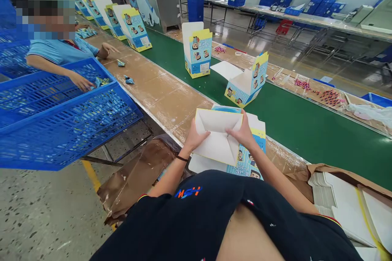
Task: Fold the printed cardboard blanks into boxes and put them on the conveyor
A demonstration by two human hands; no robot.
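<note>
A printed cardboard box (219, 136), white inside with a yellow rim and blue cartoon sides, is held open in front of me over the brown table edge. My left hand (196, 135) grips its left wall with the fingers closed on it. At the right inner flap my right hand (243, 132) presses and pinches the card. More flat printed box blanks (248, 165) lie under the box.
A green conveyor belt (306, 130) carries an upright box (197, 51) and a tipped one (246, 83), with several more further up. A co-worker's hand (81, 81) reaches into blue crates (61, 126) at left. A stack of white blanks (346, 204) lies at right.
</note>
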